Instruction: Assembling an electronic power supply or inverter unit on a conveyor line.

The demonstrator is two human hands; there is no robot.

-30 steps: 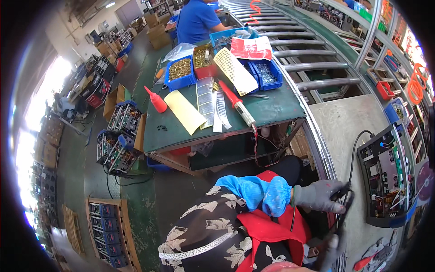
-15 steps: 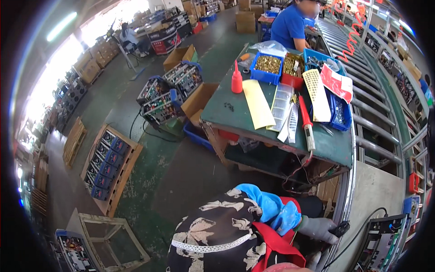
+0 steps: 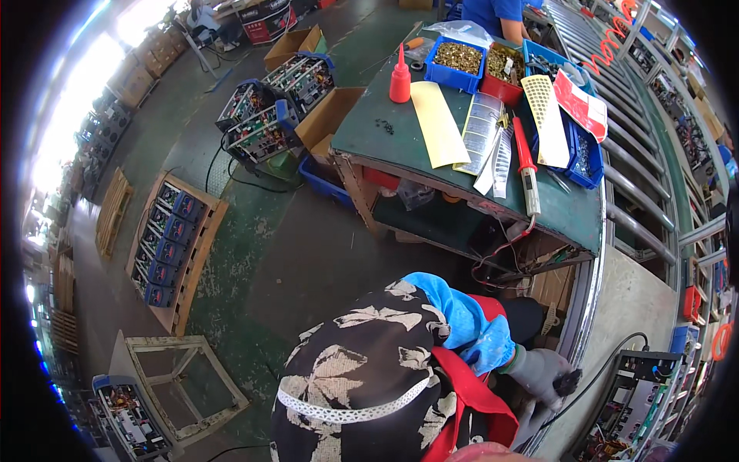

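Note:
My left hand (image 3: 537, 376), in a grey knit glove with a blue sleeve cover (image 3: 469, 323) above it, reaches to the right over the metal edge of the conveyor. Its fingers close around a dark, ragged clump (image 3: 567, 383) whose kind I cannot make out. Just below it shows a grey gloved shape (image 3: 526, 420), which seems to be my right hand; its fingers are mostly hidden. A black cable (image 3: 596, 379) runs close by to an opened electronic unit (image 3: 635, 408) with exposed circuit boards at the right.
Ahead, a green workbench (image 3: 362, 142) carries a red bottle (image 3: 399, 81), a red-handled soldering iron (image 3: 525, 154), label sheets (image 3: 439, 127) and parts bins (image 3: 454, 65). A roller conveyor (image 3: 635, 165) runs along the right. Units on a pallet (image 3: 175, 239) and a frame (image 3: 185, 377) stand left.
My view has tilted down, so the bench and the co-worker sit higher in the picture. My left hand stays near the conveyor edge, still around the dark clump, its fingers turned slightly downward.

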